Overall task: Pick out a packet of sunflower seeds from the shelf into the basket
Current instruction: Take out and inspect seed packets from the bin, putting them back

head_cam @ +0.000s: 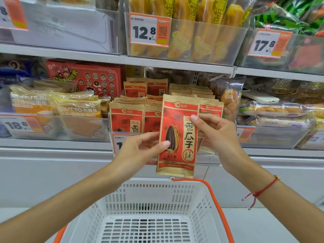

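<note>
Head view: a red-and-tan paper packet of sunflower seeds (178,135) is held upright in front of the shelf stock, just above the far rim of the white slotted plastic basket with orange handle (149,207). The left hand (140,149) pinches its left edge, thumb on the front; the right hand (215,132) pinches its right edge likewise. Judgement: the pick is done and the transfer is in hand. Next the packet must be lowered nearer, into the basket, and both pinches released.

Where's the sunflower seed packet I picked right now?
Centre of the head view: the packet is upright between the left hand and right hand, above the basket, not in it.
</note>
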The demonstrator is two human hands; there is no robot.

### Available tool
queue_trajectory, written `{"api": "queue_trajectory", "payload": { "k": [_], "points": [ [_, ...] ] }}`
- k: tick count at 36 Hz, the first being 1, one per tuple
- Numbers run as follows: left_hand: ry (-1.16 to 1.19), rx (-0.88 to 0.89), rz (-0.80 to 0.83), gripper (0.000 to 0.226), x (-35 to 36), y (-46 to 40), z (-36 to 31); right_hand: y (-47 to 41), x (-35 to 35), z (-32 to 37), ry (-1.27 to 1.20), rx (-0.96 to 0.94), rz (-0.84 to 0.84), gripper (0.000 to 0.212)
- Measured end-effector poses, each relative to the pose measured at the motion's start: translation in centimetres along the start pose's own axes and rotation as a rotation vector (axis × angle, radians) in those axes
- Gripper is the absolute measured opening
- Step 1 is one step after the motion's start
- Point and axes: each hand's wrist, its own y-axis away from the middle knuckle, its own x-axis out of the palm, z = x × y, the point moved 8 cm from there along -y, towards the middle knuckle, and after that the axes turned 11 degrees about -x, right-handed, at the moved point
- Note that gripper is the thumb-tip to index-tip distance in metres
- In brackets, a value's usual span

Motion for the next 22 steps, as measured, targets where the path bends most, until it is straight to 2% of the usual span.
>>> {"api": "queue_trajectory", "payload": {
  "k": [8,13,16,22],
  "points": [
    [-0.005,-0.013,0.045,0.030,0.0,0.1,-0.2,0.1,0.2,0.3,-0.022,0.031,0.006,0.017],
    [-0.012,-0.039,0.092,0.032,0.5,0.3,-0.2,0.1,0.0,1.0,-0.035,-0.010,-0.020,0.008],
    [0.016,-0.017,0.060,0.025,0.4,0.2,-0.5,0.1,0.1,0.4,-0.034,0.043,-0.019,0.016],
    [0.140,0.058,-0.143,0.017,-1.2,0.0,-0.7,1.4,2.6,-0.9,0.004,0.130,0.257,0.035]
  ]
}}
